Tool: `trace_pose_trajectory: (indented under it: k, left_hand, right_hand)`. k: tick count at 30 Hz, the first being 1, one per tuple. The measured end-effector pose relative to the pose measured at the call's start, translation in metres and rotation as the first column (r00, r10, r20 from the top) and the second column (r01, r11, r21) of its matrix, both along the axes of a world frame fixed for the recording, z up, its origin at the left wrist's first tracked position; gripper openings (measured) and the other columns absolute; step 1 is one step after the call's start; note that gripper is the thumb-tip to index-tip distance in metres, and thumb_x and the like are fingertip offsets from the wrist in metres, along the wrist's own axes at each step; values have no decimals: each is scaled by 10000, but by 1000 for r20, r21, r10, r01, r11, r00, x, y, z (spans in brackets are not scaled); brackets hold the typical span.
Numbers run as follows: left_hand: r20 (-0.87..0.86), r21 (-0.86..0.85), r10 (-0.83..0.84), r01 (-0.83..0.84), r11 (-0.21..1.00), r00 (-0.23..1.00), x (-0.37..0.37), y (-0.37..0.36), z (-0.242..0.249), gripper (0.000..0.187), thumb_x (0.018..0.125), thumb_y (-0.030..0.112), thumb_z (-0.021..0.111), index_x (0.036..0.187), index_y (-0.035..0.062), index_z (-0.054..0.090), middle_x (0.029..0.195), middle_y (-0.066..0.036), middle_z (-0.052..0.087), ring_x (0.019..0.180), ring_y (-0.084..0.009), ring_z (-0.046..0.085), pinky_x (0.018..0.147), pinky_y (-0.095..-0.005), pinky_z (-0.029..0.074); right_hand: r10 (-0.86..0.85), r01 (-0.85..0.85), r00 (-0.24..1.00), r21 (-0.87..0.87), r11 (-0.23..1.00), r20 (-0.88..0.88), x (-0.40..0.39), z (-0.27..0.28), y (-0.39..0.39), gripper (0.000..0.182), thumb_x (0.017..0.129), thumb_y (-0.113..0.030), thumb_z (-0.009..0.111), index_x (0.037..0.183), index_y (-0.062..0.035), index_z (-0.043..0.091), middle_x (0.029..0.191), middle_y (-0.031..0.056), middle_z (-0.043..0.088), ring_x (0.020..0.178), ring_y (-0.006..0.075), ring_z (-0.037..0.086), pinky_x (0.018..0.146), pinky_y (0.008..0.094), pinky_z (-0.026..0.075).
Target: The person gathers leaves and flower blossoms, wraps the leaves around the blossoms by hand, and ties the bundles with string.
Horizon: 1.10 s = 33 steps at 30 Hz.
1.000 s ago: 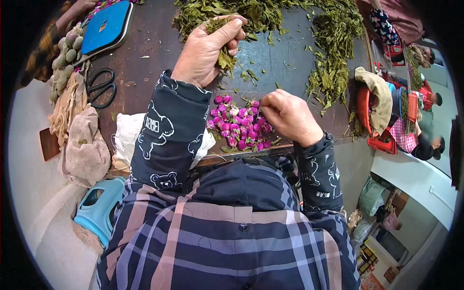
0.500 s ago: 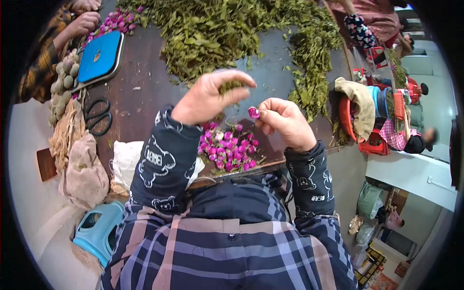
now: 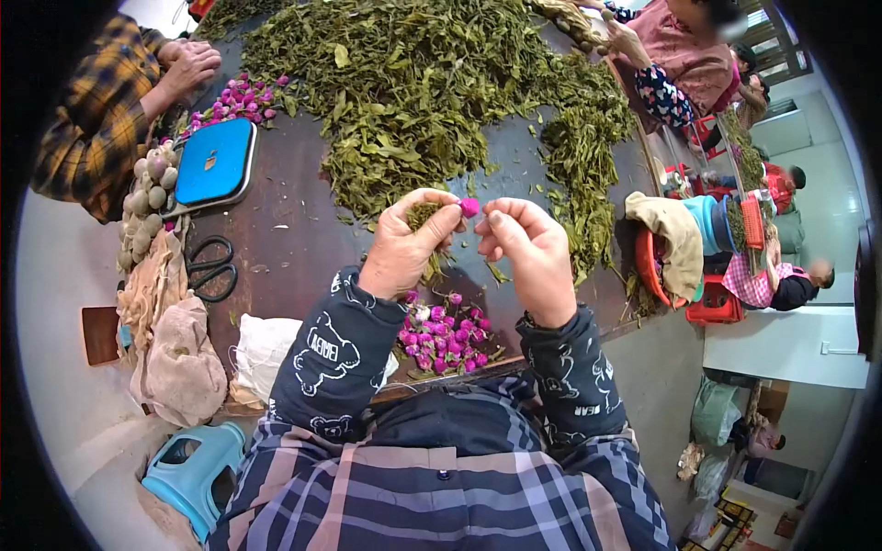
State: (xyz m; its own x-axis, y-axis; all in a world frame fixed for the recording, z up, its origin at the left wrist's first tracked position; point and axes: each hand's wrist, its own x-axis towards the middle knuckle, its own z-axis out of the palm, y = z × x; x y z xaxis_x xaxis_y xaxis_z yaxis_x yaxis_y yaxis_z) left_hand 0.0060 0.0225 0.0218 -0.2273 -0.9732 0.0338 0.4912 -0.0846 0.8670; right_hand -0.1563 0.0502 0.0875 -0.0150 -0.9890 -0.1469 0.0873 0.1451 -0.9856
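A round magenta flower head [image 3: 469, 207] sits between my two hands, against the fingertips of my left hand [image 3: 404, 246]. That hand is closed in a pinch, with a clump of dried green leaves [image 3: 422, 216] tucked in its curled fingers. My right hand [image 3: 533, 262] is closed too, thumb and fingers drawn together just beside the flower head; whether they grip anything is hidden. Below the hands, near the table edge, lies a pile of magenta flower heads [image 3: 446, 338]. A few leaf bits are on the table beneath my left hand.
A large heap of dried leaves [image 3: 395, 83] covers the table's far side. To the left are a blue-topped scale [image 3: 216, 163], black scissors [image 3: 211, 268], a white cloth bag [image 3: 264, 354] and more flower heads [image 3: 243, 96]. Co-workers sit at left and right. A blue stool [image 3: 195, 464] stands lower left.
My hands have come together; the left closed from an open curve. The flower head, earlier in my right fingertips, is now at my left fingertips. The view has tilted up slightly.
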Motion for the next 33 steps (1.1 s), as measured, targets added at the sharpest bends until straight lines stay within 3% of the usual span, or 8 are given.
trace_pose_trajectory:
  k: [1, 6, 12, 17, 21, 27, 31, 33]
  left_hand:
    - [-165, 163, 13, 14, 987, 986, -1, 1, 1, 130, 921, 107, 687, 1038, 53, 666, 861, -54, 679, 700, -96, 579, 636, -204, 487]
    - [-246, 193, 46, 2, 981, 968, -4, 2, 3, 134, 939, 124, 679, 1041, 42, 651, 843, -74, 668, 685, -86, 563, 604, -183, 460]
    - [-176, 130, -7, 30, 991, 984, -6, 0, -7, 210, 953, 219, 677, 1055, 37, 650, 872, -80, 670, 692, -96, 565, 619, -205, 472]
    - [-268, 144, -99, 141, 979, 958, 0, -5, -6, 331, 970, 335, 647, 1088, 26, 647, 926, -98, 681, 748, -116, 599, 671, -234, 495]
    - [-570, 161, -202, 349, 923, 797, 4, -11, -7, 426, 972, 417, 620, 1132, 24, 645, 981, -111, 686, 843, -141, 637, 755, -269, 519]
    - [-594, 132, -266, 417, 899, 760, 2, -9, -3, 386, 977, 348, 628, 1178, 18, 634, 1024, -114, 688, 918, -163, 654, 820, -269, 529]
    - [-415, 176, -217, 312, 934, 883, -1, -3, -2, 321, 982, 230, 620, 1214, 8, 612, 1095, -124, 679, 958, -182, 657, 861, -274, 537]
    - [-407, 178, -204, 297, 938, 890, -2, -2, -2, 308, 981, 193, 610, 1226, 7, 606, 1109, -127, 676, 964, -182, 658, 864, -272, 537]
  right_hand:
    - [-63, 56, 996, -92, 994, -71, 6, -1, 1, 111, 948, -84, 626, 1028, -8, 638, 833, 65, 682, 666, 86, 590, 588, 182, 460]
    - [-116, 55, 965, -251, 967, -234, 17, -29, 2, 155, 916, -35, 621, 1059, 20, 641, 837, 30, 668, 662, 73, 559, 594, 199, 474]
    - [-120, 42, 948, -258, 965, -295, 23, -16, 3, 119, 914, -35, 626, 1017, 18, 653, 835, 18, 666, 665, 51, 533, 587, 189, 444]
    - [-25, -39, 935, -173, 984, -354, 8, -9, 3, 78, 928, -32, 638, 994, 6, 656, 838, 9, 675, 639, 55, 503, 563, 189, 409]
    - [60, -299, 739, -246, 922, -671, 9, -2, 7, 47, 884, -25, 652, 928, -13, 663, 781, 9, 654, 591, 93, 473, 541, 228, 398]
    - [64, -376, 598, -209, 903, -799, 15, -10, 7, 50, 839, -29, 661, 889, -27, 663, 738, 30, 632, 572, 140, 480, 537, 271, 412]
    - [50, -367, 530, -176, 913, -846, 14, -10, 6, 68, 838, -40, 662, 906, -39, 665, 752, 54, 639, 578, 172, 508, 543, 292, 425]
    - [32, -368, 520, -190, 910, -853, 15, -12, 7, 74, 839, -42, 662, 913, -39, 667, 760, 56, 643, 582, 172, 516, 547, 291, 431]
